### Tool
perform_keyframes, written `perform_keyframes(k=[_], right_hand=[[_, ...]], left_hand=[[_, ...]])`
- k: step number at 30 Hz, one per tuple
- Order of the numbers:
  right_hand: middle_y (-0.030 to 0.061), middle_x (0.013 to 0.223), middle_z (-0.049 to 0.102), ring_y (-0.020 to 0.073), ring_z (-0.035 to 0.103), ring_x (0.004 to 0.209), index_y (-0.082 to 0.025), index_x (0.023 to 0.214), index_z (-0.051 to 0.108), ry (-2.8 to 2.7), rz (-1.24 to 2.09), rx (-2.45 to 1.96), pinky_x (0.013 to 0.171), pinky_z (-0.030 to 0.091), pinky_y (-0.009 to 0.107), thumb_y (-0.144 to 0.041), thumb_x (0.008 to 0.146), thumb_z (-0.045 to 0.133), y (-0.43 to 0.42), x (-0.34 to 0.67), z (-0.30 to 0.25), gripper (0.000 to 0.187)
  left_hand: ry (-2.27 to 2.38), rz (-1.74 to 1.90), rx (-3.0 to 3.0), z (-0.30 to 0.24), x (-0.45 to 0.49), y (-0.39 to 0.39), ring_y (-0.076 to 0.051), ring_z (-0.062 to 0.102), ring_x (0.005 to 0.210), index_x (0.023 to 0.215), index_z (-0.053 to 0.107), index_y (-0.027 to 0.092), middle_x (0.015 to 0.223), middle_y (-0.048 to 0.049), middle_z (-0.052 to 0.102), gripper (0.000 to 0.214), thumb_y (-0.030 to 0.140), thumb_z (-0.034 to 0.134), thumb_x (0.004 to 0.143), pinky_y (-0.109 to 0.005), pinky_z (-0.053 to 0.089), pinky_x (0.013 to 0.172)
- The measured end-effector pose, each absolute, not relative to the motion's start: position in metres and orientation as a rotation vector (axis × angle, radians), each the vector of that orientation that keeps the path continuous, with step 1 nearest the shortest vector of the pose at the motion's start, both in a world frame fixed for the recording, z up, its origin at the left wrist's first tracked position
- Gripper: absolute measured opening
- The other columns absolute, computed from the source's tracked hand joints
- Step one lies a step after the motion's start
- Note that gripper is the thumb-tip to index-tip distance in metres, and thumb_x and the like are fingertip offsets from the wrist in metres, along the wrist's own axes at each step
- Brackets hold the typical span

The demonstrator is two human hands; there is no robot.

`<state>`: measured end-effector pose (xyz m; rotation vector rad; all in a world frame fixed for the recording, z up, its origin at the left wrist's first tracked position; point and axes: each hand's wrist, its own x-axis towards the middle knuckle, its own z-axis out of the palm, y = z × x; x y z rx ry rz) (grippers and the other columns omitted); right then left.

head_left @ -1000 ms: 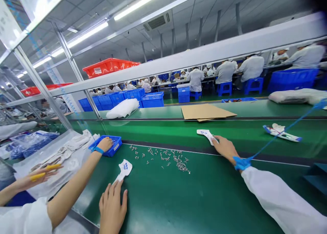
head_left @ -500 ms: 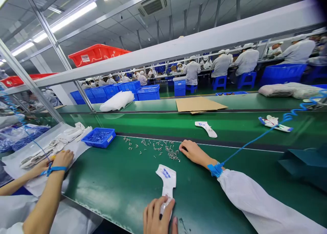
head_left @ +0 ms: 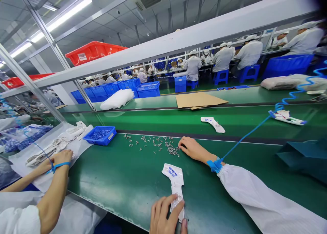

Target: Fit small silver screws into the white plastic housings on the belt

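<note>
At the bottom edge, my left hand [head_left: 165,217] rests with its fingers closed over the narrow handle end of a white plastic shell [head_left: 173,177] that lies flat on the green bench [head_left: 122,179]. The shell's wider end has blue marks and points away from me. My right hand [head_left: 191,148] wears a blue wrist strap. It lies on the bench with fingers curled and its fingertips at the right edge of a scatter of small metal screws [head_left: 163,146]. What the fingertips pinch is too small to see.
A blue tray [head_left: 100,135] of screws sits at the left. A co-worker's hands [head_left: 60,158] work over white parts on a sheet. The conveyor belt behind carries a white shell [head_left: 213,124], another part [head_left: 287,117] and cardboard [head_left: 199,100]. A blue coiled cord [head_left: 245,138] runs from my wrist.
My right hand left the shell on the belt and came back to the screws. My left hand drew the white shell toward me. The co-worker's hand left the blue tray.
</note>
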<state>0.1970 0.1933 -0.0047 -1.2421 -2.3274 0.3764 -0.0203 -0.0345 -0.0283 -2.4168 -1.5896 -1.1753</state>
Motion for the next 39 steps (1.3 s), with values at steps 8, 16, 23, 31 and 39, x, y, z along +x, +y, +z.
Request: perform_keyframes(k=[8,16,23,31,39], right_hand=[[0.009,0.093,0.062,0.0235,0.056,0.086,-0.021,0.09,0.059,-2.137,0.529,-1.296,0.083,0.044,0.038,-0.028,0.094,0.044,0.183,0.205,0.007,0.018],[0.0008,0.082,0.063,0.017,0.059,0.074,-0.021,0.092,0.059,-1.953,0.968,-1.237,0.067,0.046,0.028,-0.042,0.096,0.043,0.131,0.194,0.019,0.027],[-0.0009,0.074,0.061,0.0163,0.058,0.07,-0.019,0.091,0.06,-1.684,1.138,-1.259,0.065,0.044,0.028,-0.045,0.093,0.049,0.118,0.196,0.009,0.029],[0.0008,0.08,0.063,0.0176,0.06,0.075,-0.019,0.093,0.059,-1.691,1.101,-1.308,0.069,0.045,0.03,-0.042,0.093,0.047,0.118,0.195,0.003,0.025],[0.0045,0.093,0.06,0.0191,0.057,0.081,-0.023,0.095,0.053,-1.871,0.646,-1.235,0.076,0.047,0.033,-0.031,0.1,0.041,0.105,0.192,0.013,0.016]], left_hand=[[-1.784,-1.257,-2.653,0.037,-0.03,0.02,-0.023,0.061,0.11,0.118,0.063,0.024,0.116,-0.0087,0.068,0.028,0.022,0.044,0.098,-0.041,0.052,0.094],[-1.808,-1.242,-2.716,0.041,0.002,0.091,-0.022,0.064,0.099,0.106,0.067,0.023,0.104,-0.003,0.072,0.016,0.026,0.06,0.092,-0.039,0.05,0.09],[-1.768,-1.253,-2.837,0.031,0.02,0.103,-0.018,0.066,0.095,0.101,0.068,0.024,0.101,-0.0005,0.073,0.013,0.022,0.061,0.091,-0.031,0.05,0.086],[-1.755,-1.29,-2.854,0.032,0.019,0.102,-0.021,0.062,0.098,0.102,0.067,0.023,0.101,-0.003,0.07,0.015,0.023,0.053,0.095,-0.036,0.044,0.093],[-1.986,-1.567,-2.933,0.028,0.022,0.105,-0.018,0.062,0.089,0.095,0.062,0.02,0.094,-0.0045,0.067,0.02,0.033,0.047,0.097,-0.03,0.046,0.082]])
